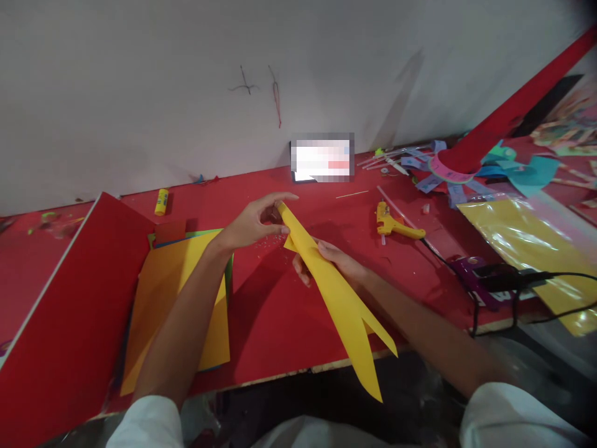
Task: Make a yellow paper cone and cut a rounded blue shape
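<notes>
A sheet of yellow paper [340, 298] is rolled into a long cone, narrow end toward the wall, wide end hanging over the table's front edge. My left hand [254, 221] pinches the narrow tip between thumb and fingers. My right hand [326, 261] is wrapped under and around the middle of the cone. Both hands hover just above the red table [270, 311].
A stack of orange and yellow sheets [186, 305] lies at my left beside a large red board [74, 311]. A yellow glue gun [396, 225] with its black cable, a glue stick [161, 201], a red paper cone [504, 118], paper scraps and a bagged yellow sheet [536, 249] sit to the right.
</notes>
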A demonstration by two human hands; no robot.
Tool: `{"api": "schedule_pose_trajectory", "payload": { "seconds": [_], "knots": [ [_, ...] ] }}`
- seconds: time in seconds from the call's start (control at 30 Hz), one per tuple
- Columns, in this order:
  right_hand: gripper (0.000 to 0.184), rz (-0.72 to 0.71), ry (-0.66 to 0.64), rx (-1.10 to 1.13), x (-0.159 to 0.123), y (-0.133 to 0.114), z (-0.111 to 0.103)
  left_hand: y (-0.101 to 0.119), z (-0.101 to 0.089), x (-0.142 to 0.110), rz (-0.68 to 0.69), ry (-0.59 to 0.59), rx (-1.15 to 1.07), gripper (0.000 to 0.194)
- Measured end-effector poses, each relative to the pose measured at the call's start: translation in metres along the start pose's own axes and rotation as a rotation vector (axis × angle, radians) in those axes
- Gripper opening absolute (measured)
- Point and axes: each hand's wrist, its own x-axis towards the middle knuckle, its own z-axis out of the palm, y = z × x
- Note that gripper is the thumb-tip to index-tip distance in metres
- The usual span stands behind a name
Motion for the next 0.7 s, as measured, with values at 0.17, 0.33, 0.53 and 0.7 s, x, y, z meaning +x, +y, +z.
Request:
{"api": "schedule_pose_trajectory", "payload": {
  "seconds": [0.17, 0.33, 0.53, 0.7],
  "knots": [
    [0.050, 0.064, 0.096, 0.035, 0.004, 0.001, -0.001, -0.001, 0.009, 0.004, 0.014, 0.027, 0.034, 0.045],
    [0.049, 0.094, 0.122, 0.029, 0.005, 0.004, -0.005, -0.007, 0.016, 0.010, 0.029, 0.235, 0.003, 0.022],
    [0.035, -0.052, 0.079, 0.100, 0.003, 0.001, 0.000, -0.023, 0.018, 0.016, 0.032, 0.446, -0.214, 0.022],
    [0.031, -0.130, 0.040, 0.147, 0.000, -0.006, 0.001, -0.023, 0.037, 0.009, -0.074, 0.033, -0.271, 0.040]
  ]
}}
